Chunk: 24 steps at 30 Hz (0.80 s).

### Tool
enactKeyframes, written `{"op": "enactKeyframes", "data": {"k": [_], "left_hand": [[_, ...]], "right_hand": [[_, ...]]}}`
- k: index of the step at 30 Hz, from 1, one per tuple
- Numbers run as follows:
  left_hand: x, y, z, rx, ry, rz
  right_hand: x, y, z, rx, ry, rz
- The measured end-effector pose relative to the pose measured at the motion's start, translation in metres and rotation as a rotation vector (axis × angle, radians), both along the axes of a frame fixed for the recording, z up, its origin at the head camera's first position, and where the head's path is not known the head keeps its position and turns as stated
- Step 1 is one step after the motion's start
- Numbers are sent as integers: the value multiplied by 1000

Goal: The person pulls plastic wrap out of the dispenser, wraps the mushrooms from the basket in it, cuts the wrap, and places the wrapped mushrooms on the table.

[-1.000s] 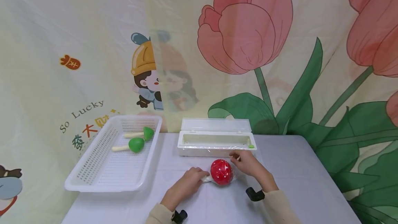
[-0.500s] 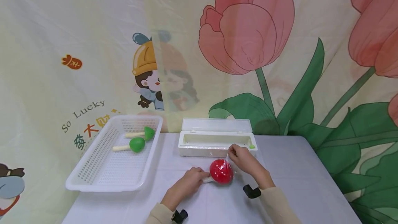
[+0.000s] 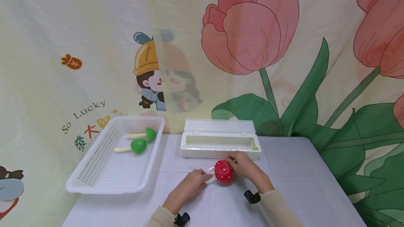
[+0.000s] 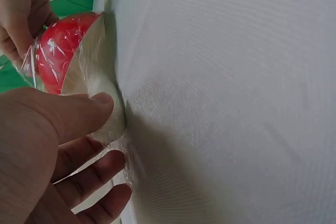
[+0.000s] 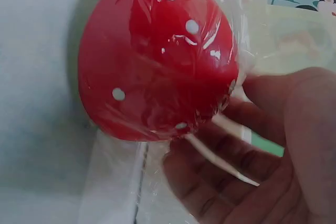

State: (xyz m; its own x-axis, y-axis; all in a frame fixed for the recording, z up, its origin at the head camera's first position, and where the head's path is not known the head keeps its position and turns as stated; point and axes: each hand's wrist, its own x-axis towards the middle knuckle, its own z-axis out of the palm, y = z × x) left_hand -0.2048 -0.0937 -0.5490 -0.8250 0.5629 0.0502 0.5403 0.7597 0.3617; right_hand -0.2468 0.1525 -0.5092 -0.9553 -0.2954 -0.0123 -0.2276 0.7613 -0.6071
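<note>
A toy mushroom [image 3: 224, 173] with a white-dotted red cap and a pale stem lies on the table, wrapped in clear cling film. My left hand [image 3: 192, 184] pinches the film-covered stem [image 4: 107, 109], thumb on one side and fingers on the other. At the cap's far right edge, my right hand [image 3: 247, 167] pinches the cling film [image 5: 231, 95] between thumb and index finger. Its other fingers reach under the cap in the right wrist view. Behind both hands stands a white cling film dispenser [image 3: 202, 153], its lid raised and a green slider at the right end.
On the left sits a white perforated plastic basket [image 3: 94, 165]. Two green-capped toy mushrooms [image 3: 138, 146] with pale stems lie in it. A white cloth covers the table [image 3: 303, 181], and a printed curtain [image 3: 186, 16] hangs close behind.
My right hand lifts film above the cap, then comes down and left onto the cap's edge, laying the film against it. The left hand keeps its hold on the stem.
</note>
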Motion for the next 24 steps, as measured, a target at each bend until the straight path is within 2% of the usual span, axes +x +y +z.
{"op": "enactKeyframes", "data": {"k": [5,8,12,18,24], "left_hand": [[0,-1,1,-12,42,-6],[0,-1,4,-18,46,-7],[-2,0,14,-11,69,-18],[-15,3,34,2,115,-50],[-30,17,61,-3,108,-70]], "right_hand": [[1,3,-4,-21,2,-1],[4,7,-4,-46,22,-37],[8,17,1,-63,70,-104],[6,47,7,-100,221,-152],[0,79,5,-122,399,-219]]}}
